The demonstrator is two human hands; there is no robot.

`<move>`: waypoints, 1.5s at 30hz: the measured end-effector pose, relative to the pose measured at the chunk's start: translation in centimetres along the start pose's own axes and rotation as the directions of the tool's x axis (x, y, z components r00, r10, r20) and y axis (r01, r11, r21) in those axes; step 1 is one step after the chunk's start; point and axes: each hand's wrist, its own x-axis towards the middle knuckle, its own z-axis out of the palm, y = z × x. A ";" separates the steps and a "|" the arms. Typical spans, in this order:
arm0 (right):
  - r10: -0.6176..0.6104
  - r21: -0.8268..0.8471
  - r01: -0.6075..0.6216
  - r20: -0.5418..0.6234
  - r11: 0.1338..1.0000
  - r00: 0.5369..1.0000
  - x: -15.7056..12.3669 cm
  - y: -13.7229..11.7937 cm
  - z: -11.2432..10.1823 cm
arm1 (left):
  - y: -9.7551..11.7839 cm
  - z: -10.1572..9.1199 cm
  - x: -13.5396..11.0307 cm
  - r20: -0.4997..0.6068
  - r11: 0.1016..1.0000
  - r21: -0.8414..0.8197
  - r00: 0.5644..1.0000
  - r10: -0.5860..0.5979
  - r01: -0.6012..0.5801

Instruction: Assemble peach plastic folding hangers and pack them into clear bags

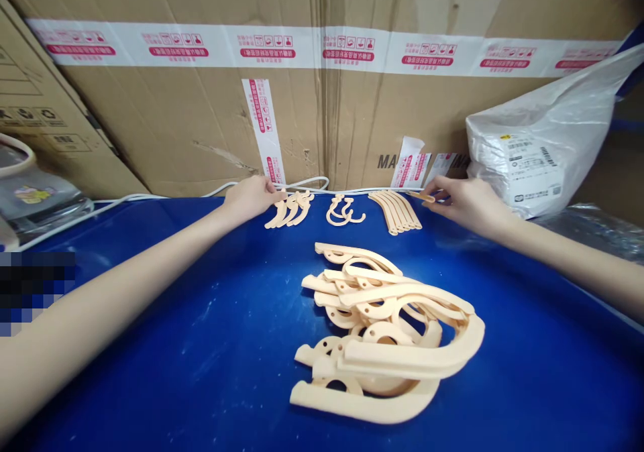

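Note:
My left hand [251, 196] reaches to the back of the blue table, its fingers pinched at the end of a small row of curved beige plastic pieces [294, 210]. Just how it grips the nearest piece is partly hidden. Over at the right, my right hand [465, 204] holds a slim beige hanger arm [421, 197] between thumb and fingers. Beside it lies a neat row of similar beige arms [397, 212]. Between the two rows rest a few beige hooks [345, 210]. Nearer to me, a loose heap of folded beige plastic hanger parts [387, 331] overlaps in a pile.
Large taped cardboard boxes [201, 117] stand along the table's back edge, with a white cable [216, 189] before them. A white plastic-wrapped parcel [533, 150] is at the back right. A clear container [37, 184] stands at the far left of the blue table [201, 345].

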 end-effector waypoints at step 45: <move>-0.057 0.430 -0.015 0.153 0.903 0.987 -1.1 -6.8 -2.9 | 12.5 4.9 -4.2 0.225 0.670 -0.283 0.632 0.742 -0.686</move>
